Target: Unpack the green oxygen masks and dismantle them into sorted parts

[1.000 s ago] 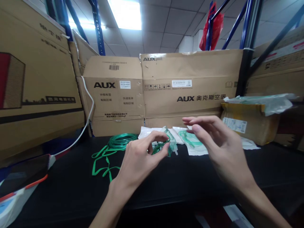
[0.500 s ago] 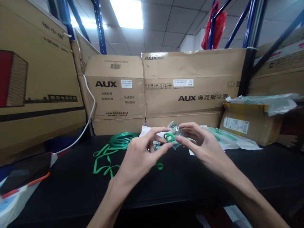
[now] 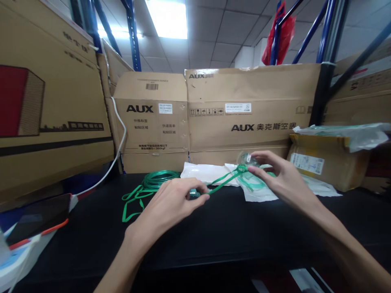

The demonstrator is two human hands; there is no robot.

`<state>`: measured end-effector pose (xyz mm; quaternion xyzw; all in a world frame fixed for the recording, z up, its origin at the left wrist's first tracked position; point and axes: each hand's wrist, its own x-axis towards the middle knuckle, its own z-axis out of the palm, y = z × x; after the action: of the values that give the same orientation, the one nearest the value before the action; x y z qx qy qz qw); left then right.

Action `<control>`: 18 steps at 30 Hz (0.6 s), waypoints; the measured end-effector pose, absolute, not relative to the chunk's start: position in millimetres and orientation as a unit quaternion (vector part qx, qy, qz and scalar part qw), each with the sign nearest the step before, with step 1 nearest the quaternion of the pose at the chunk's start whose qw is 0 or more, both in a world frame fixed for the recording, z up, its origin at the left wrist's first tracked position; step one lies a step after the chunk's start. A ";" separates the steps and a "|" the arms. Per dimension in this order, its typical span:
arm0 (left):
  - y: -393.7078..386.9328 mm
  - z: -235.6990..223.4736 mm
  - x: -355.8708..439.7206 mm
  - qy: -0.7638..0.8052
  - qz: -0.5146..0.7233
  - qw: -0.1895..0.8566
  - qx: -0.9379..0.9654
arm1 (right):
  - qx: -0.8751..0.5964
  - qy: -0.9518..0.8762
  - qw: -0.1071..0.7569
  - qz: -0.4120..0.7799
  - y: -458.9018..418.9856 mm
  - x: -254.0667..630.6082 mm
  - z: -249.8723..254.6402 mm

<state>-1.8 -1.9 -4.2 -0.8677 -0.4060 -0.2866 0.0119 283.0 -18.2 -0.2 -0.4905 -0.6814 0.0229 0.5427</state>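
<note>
- Pinching the green strap (image 3: 222, 182), the left hand (image 3: 171, 205) draws it taut.
- Right hand (image 3: 282, 179) grips the clear mask (image 3: 246, 159) above the black worktop's (image 3: 232, 228) back edge, anchoring that pull.

The left hand (image 3: 171, 201) pinches one end of a green strap (image 3: 224, 181) above the black table (image 3: 244, 232). The right hand (image 3: 279, 179) holds a clear mask (image 3: 246, 159) at the strap's other end (the strap runs taut between them). Behind lie white bags (image 3: 207, 173), a tubing coil (image 3: 159, 179) and AUX boxes (image 3: 244, 110). A phone (image 3: 36, 215) lies far left.
</note>
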 end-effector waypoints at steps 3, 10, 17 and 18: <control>-1.1 -8.7 -7.3 -0.393 -0.239 0.015 -0.888 | -0.516 -0.715 0.471 0.035 -22.2 287.8 -5.2; -3.9 -26.9 -18.4 -0.378 -0.183 0.023 -0.907 | -0.518 -0.748 0.415 0.002 -38.4 300.1 -42.1; -10.4 -32.1 -23.1 -0.347 -0.155 0.008 -0.925 | -0.473 -0.826 0.302 -0.049 -33.4 291.2 -97.7; -8.1 -28.4 -24.9 -0.355 -0.155 0.011 -0.922 | -0.472 -0.829 0.295 -0.060 -34.2 288.9 -103.3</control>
<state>-24.9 -8.1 -28.4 -0.9220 -0.3545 -0.1552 0.0107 288.9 -34.2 -103.3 -0.4718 -0.8286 -0.0602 0.2953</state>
